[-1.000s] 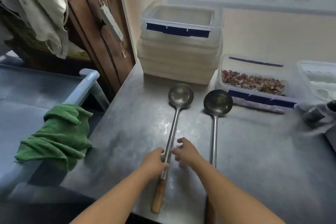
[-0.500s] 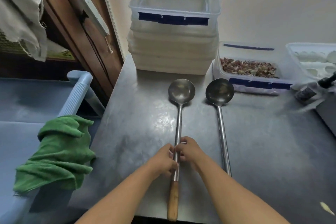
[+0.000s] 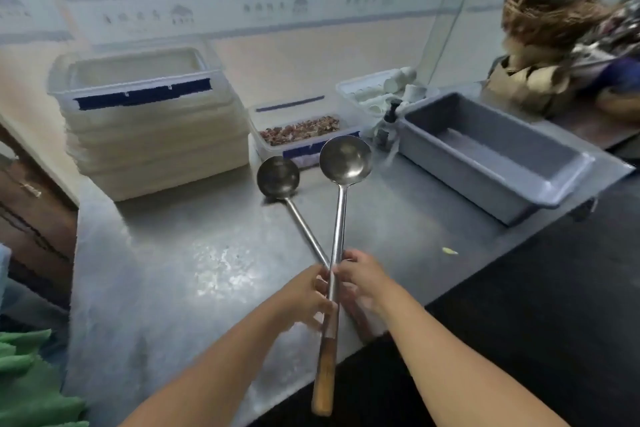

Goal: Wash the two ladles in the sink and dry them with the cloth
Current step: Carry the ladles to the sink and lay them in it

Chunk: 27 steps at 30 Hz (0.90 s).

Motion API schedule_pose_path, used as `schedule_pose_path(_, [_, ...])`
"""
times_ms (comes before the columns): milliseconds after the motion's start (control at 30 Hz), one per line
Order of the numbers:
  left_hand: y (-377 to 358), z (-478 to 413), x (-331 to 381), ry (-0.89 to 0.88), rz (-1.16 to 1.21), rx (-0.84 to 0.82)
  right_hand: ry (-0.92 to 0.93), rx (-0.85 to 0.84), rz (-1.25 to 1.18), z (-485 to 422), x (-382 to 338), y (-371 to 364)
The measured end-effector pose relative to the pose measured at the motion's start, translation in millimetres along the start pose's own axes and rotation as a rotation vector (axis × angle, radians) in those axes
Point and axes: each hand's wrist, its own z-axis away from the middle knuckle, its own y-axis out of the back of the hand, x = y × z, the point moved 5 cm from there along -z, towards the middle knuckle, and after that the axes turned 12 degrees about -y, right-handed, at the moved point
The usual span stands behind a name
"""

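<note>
Fingers of left hand (image 3: 308, 298) and right hand (image 3: 363, 282) curl round raised ladle (image 3: 341, 211).

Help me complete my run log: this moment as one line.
stage: picking up | left hand: grips raised wooden-handled steel ladle | right hand: grips second steel ladle, bowl on steel counter | green cloth: lower left

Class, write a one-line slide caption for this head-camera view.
Left hand holds the raised ladle; right hand grips the second ladle, its bowl resting on the steel counter.
</note>
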Motion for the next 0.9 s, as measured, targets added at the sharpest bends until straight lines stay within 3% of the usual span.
schedule_pose_path(233, [-186.1,-27.8,48.5,-0.073,-0.148,-0.347,0.124,0.273,-0.280,107.1,46.2,182.9])
schedule_pose_path(533, [-520.3,46.0,49.8,-0.142,-0.354,-0.808,0.167,0.631,-0.610,317.7,233.0,423.7])
schedule_pose_path(733, [-706.4,115.2,49.2,-0.196,-0.532,-1.090,0.234,0.878,-0.911,444.3,352.9,521.1])
schedule_pose_path(900, [-844.8,165.7,29.7,-0.258,-0.693,-1.442,0.264,1.096,-1.139,531.9,444.5,576.8])
